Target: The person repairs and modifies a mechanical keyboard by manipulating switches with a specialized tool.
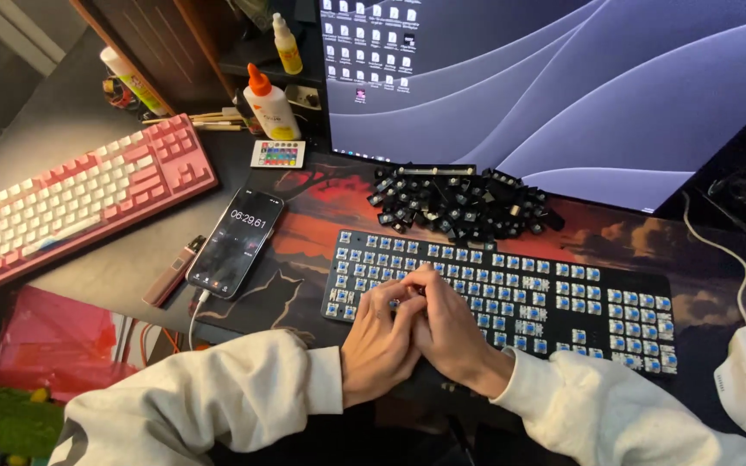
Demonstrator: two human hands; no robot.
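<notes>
hands pressed together over black keycap-less keyboard with blue switches [511, 298] on desk mat: left hand [379, 338] and right hand [451, 332] fingers curled on switches, grasp unclear. pile of black keycaps [464, 205] just behind.

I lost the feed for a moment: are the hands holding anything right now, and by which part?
Cannot be told. Both hands press together over the left middle of the stripped black keyboard, fingertips on its switches; anything between them is hidden.
</notes>
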